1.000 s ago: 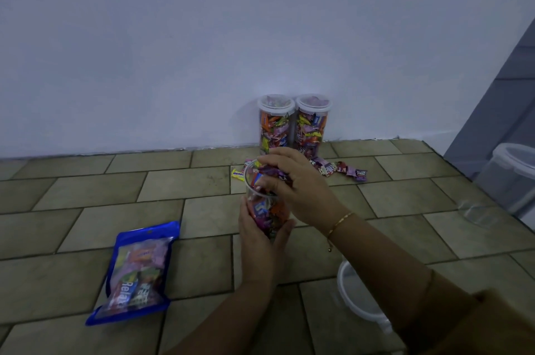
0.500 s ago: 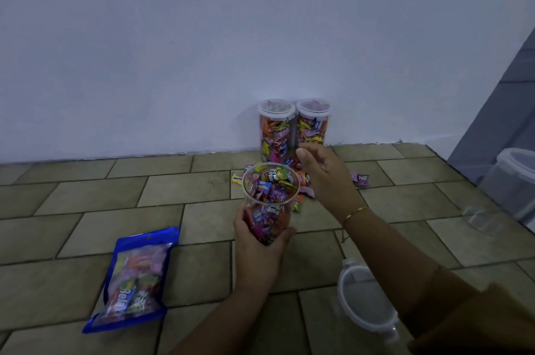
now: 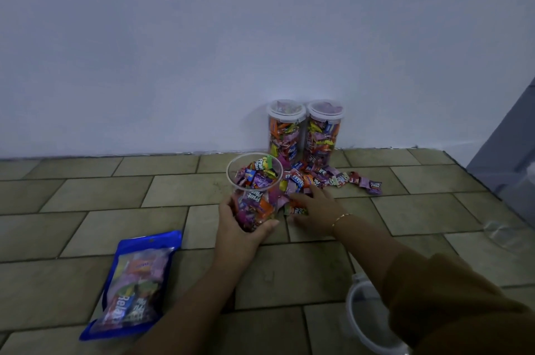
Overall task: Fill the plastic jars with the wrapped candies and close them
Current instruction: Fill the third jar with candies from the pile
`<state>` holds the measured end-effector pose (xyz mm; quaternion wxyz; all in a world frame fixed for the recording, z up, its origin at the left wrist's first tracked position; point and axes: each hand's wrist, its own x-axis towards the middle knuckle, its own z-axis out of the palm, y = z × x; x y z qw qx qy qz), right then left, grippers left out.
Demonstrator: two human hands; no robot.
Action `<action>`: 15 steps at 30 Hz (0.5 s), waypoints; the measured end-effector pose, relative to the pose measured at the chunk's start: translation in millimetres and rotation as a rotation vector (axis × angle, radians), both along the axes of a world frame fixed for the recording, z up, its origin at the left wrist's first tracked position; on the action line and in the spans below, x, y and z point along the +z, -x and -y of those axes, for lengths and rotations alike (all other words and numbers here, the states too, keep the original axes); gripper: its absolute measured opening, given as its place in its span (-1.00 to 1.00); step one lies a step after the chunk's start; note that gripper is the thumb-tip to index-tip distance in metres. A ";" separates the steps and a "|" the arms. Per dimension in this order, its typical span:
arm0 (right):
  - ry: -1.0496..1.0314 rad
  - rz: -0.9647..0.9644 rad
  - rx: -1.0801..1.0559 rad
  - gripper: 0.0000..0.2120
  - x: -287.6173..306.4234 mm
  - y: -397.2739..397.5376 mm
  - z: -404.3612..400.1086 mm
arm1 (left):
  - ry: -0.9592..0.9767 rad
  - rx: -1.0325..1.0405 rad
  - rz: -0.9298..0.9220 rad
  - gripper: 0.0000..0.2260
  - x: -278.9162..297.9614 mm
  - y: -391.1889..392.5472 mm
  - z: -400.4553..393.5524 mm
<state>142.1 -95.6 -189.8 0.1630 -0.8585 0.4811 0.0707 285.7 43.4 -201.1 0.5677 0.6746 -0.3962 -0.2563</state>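
Note:
My left hand (image 3: 241, 231) grips the lower part of an open clear plastic jar (image 3: 254, 186), tilted toward me and nearly full of wrapped candies. Just to its right, my right hand (image 3: 314, 208) lies on the loose pile of wrapped candies (image 3: 324, 178) on the tiled floor, fingers curled around a few of them. Two filled jars with lids, one (image 3: 285, 130) beside the other (image 3: 324, 130), stand against the wall behind the pile. A clear lid (image 3: 364, 322) lies on the floor under my right sleeve.
A blue candy bag (image 3: 133, 285) lies on the floor at the lower left. The white wall rises right behind the closed jars. At the right edge stands a dim clear container (image 3: 527, 180) by a grey surface.
My right hand left the jar's mouth and dropped to the loose candies on the floor. The left hand kept holding the jar, now tilted more toward me.

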 end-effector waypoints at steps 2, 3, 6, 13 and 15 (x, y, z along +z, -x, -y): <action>0.029 -0.031 0.042 -0.52 -0.1 -2.8 1.7 | 0.009 -0.004 -0.004 -0.22 -2.2 -0.9 -0.3; 0.055 -0.033 0.061 -0.56 -0.5 -3.7 3.2 | 0.012 -0.007 -0.008 -0.21 -2.4 -0.9 -0.5; 0.140 -0.047 0.107 -0.64 0.4 -5.4 2.9 | 0.019 -0.008 -0.011 -0.21 -3.5 -1.7 -0.3; 0.183 -0.047 0.010 -0.67 13.3 3.1 -13.8 | 0.033 -0.013 -0.015 -0.26 -0.3 -0.5 -2.7; 0.161 -0.054 -0.006 -0.73 19.8 8.7 -20.1 | 0.033 -0.019 -0.019 -0.27 0.6 -0.1 -4.1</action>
